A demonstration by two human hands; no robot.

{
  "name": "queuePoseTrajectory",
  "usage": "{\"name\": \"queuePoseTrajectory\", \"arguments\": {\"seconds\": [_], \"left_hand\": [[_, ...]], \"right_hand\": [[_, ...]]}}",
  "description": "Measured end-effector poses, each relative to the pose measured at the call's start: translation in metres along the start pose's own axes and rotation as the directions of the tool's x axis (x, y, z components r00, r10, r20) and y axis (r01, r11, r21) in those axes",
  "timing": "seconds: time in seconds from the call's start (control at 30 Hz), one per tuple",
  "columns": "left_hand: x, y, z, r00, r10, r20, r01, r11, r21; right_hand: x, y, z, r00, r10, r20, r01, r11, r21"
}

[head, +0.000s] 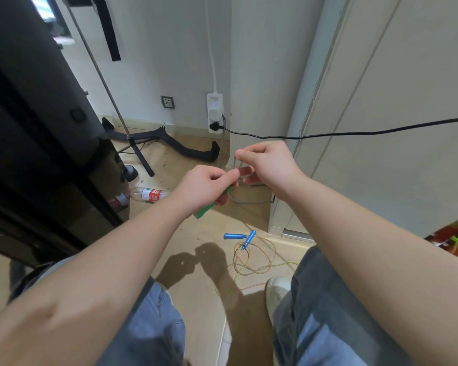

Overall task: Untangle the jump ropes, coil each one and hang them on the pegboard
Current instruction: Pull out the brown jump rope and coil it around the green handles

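Both our left hand (205, 184) and right hand (265, 165) pinch the red rope (245, 170), seemingly coiling; the blue-handled rope (251, 257) at six o'clock waits next.

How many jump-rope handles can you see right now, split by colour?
Blue handles: 2, both lying on the floor beside the loose rope.
Green handles: 1, sticking out below the left hand.
Red handles: 1, between the left hand and the right hand.
Total: 4
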State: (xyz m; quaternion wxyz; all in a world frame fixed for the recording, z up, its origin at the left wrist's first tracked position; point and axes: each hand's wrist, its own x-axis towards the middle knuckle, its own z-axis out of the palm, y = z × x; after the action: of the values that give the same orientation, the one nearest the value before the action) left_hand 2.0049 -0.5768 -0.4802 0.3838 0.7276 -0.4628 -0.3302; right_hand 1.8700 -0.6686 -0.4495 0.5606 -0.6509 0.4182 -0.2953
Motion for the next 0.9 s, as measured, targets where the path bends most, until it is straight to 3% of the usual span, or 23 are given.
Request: {"name": "queuePoseTrajectory", "arguments": {"seconds": [0.1, 0.2, 0.33, 0.43, 0.6, 0.7, 0.9], "left_hand": [[-0.005, 0.008, 0.002, 0.999, 0.012, 0.04, -0.01, 0.998, -0.069], [-0.007, 0.017, 0.01, 0.999, 0.041, -0.02, -0.043, 0.992, -0.121], [-0.012, 0.023, 0.018, 1.0, 0.016, -0.009, -0.017, 0.988, -0.152], [-0.019, 0.019, 0.017, 1.0, 0.015, 0.023, -0.011, 0.989, -0.151], [-0.024, 0.004, 0.012, 1.0, -0.013, -0.001, 0.013, 0.988, -0.154], [-0.018, 0.004, 0.002, 0.999, 0.02, -0.036, -0.024, 0.994, -0.107], [0.022, -0.006, -0.019, 0.999, 0.011, -0.049, -0.014, 0.998, -0.066]], "right_hand": [[-0.002, -0.001, 0.001, 0.997, 0.074, -0.032, -0.069, 0.987, 0.146], [0.0, -0.003, -0.002, 0.985, 0.125, -0.117, -0.087, 0.954, 0.285], [0.0, 0.004, -0.008, 0.97, 0.151, -0.19, -0.083, 0.942, 0.326], [-0.006, 0.006, -0.01, 0.984, 0.112, -0.141, -0.075, 0.966, 0.246], [-0.017, 0.004, -0.014, 0.996, -0.045, 0.082, 0.054, 0.992, -0.111], [-0.014, 0.001, -0.014, 0.981, -0.059, 0.186, 0.093, 0.98, -0.177], [0.031, 0.003, -0.006, 0.968, -0.041, 0.248, 0.119, 0.944, -0.308]]}}
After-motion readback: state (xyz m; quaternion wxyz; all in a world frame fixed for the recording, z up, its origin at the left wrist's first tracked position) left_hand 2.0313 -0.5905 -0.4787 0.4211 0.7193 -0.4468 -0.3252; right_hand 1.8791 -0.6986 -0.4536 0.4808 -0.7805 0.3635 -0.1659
